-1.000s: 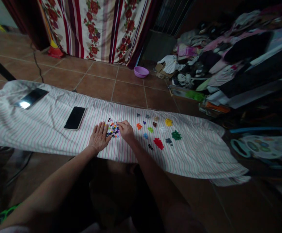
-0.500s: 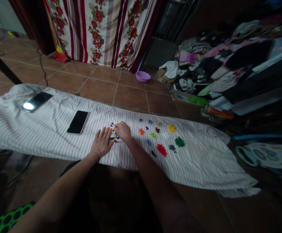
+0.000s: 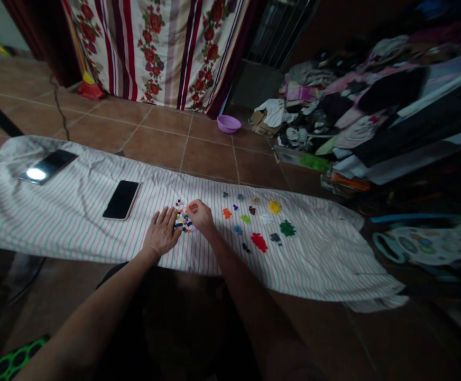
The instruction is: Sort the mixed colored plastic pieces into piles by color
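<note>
A small pile of mixed-colour pieces (image 3: 184,222) lies on the striped cloth (image 3: 317,270) between my hands. My left hand (image 3: 162,232) rests flat with fingers stretched, along the pile's left edge. Over the pile's right side, my right hand (image 3: 200,216) has its fingers pinched on a small orange piece (image 3: 190,207). To the right are little heaps sorted by colour, among them an orange heap (image 3: 226,213), a red heap (image 3: 259,242), a green heap (image 3: 287,228) and a yellow heap (image 3: 274,206). The pieces are too small for me to tell their kind.
A phone (image 3: 121,200) lies left of my hands, and a second shiny device (image 3: 48,166) with a bright reflection lies farther left. Beyond the cloth, a purple basin (image 3: 229,124) stands on the tiled floor. Clothes (image 3: 333,100) are heaped at the right.
My right hand has lifted and turned slightly, with the orange piece now showing at its fingertips. My left hand stays flat beside the pile. The whole view has shifted a little.
</note>
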`<state>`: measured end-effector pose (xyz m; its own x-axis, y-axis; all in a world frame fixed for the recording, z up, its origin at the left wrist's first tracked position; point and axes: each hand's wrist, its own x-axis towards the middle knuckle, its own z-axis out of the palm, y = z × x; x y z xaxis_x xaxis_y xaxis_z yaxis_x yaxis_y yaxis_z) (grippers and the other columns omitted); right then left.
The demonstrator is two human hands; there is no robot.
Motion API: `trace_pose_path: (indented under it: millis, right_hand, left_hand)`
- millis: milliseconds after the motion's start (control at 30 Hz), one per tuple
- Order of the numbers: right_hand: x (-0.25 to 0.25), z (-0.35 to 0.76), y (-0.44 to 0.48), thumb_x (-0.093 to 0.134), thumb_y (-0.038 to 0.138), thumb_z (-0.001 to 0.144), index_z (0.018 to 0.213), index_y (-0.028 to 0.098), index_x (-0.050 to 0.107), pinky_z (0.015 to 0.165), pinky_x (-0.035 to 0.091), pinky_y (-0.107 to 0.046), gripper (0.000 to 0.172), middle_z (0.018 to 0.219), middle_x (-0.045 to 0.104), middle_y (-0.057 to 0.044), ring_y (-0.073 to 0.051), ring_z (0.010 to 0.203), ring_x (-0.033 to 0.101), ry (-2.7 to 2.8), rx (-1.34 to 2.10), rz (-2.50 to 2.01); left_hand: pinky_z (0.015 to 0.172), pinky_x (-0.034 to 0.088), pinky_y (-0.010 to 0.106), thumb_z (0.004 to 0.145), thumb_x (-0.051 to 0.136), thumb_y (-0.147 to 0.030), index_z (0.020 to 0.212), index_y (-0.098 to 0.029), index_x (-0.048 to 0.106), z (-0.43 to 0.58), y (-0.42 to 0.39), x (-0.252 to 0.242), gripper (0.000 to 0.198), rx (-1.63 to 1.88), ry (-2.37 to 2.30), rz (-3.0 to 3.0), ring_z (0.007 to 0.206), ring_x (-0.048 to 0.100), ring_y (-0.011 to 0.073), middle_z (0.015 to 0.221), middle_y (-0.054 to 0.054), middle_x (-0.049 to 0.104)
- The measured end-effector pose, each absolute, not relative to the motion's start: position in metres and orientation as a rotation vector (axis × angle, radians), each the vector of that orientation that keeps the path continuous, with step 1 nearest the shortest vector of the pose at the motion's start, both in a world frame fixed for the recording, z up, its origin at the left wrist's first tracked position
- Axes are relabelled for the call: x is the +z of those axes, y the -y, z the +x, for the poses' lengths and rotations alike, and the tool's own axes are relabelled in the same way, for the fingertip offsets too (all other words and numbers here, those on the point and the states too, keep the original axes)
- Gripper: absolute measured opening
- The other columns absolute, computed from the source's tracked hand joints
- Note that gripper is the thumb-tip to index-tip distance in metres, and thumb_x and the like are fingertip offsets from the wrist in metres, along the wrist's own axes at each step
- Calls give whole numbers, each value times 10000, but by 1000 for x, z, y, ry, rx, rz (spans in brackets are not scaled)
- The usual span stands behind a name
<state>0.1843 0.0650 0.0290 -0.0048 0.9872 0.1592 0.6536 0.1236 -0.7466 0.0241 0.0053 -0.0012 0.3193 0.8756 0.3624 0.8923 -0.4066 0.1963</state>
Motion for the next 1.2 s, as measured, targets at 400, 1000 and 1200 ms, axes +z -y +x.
trace_pose_path:
  millis: [400,1000,1200]
  right_hand:
    - [16,229,-26,509,234,759,841,225,594,700,547,-278,118,787,695,-1,-154,726,676,1528,698,-1581]
    - [18,318,-52,475,179,783,844,202,640,722,460,-288,178,845,677,-61,-188,768,602,1647,103,-1877]
    - [19,316,-51,461,155,803,895,184,684,726,443,-286,243,886,666,-68,-190,784,595,1742,122,-1909]
  left_hand:
    - [1120,283,512,959,324,-440,1421,-90,431,23,-6,-3,589,-682,1679,-2507,1387,373,333,1450,169,472]
    - [1127,278,505,952,329,-453,1415,-96,441,24,-6,1,595,-624,1724,-2514,1394,362,326,1455,159,470]
    - [1138,261,496,952,341,-465,1413,-86,439,24,-6,1,604,-595,1735,-2514,1403,346,320,1464,163,458]
